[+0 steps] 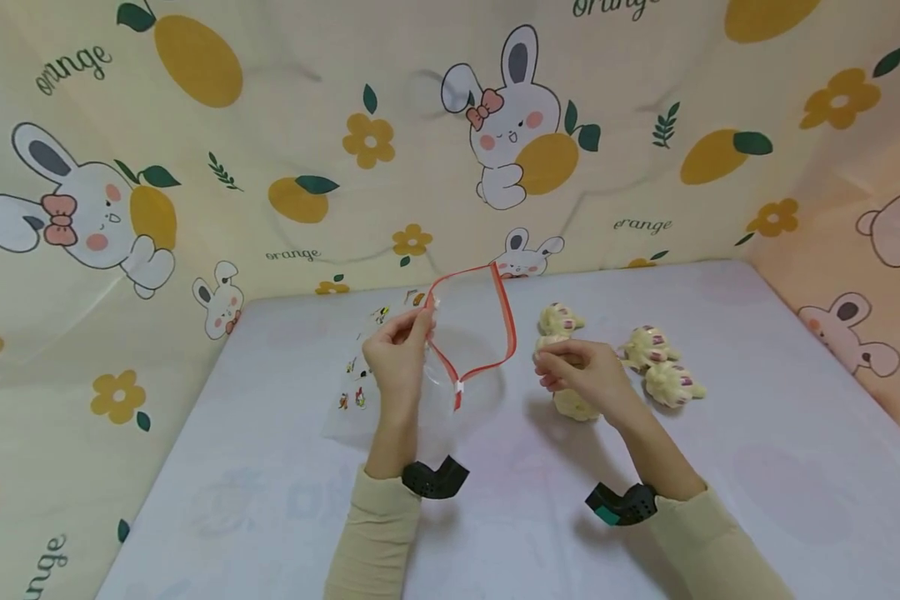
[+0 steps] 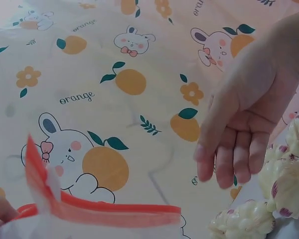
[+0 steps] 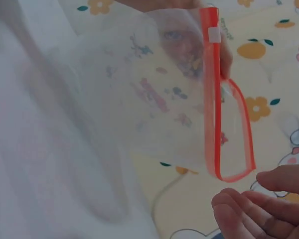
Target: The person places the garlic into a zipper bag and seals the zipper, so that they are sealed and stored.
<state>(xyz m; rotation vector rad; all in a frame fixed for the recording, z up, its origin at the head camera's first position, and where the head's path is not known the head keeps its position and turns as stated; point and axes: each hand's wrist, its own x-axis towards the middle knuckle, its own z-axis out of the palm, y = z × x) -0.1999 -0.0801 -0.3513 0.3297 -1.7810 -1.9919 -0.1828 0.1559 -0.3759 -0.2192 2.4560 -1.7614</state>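
A clear zip bag [image 1: 508, 321] with a red rim, a white slider and small coloured cartoon prints has its mouth spread wide above the table. My left hand [image 1: 396, 360] pinches the left side of that rim between thumb and fingers. Right of the bag, apart from it, hovers my right hand [image 1: 588, 377]; in the left wrist view its fingers [image 2: 241, 154] hang loosely with nothing visible in them. Below and behind this hand lie cream garlic bulbs [image 1: 558, 319] with purple marks, partly hidden by it. The right wrist view shows the red rim [image 3: 212, 99] near the right fingertips.
Two more garlic bulbs [image 1: 671, 385] lie touching or nearly touching to the right of the right hand. A white cloth covers the table [image 1: 270, 500]. Behind it rises a cream backdrop [image 1: 420, 50] printed with rabbits and oranges.
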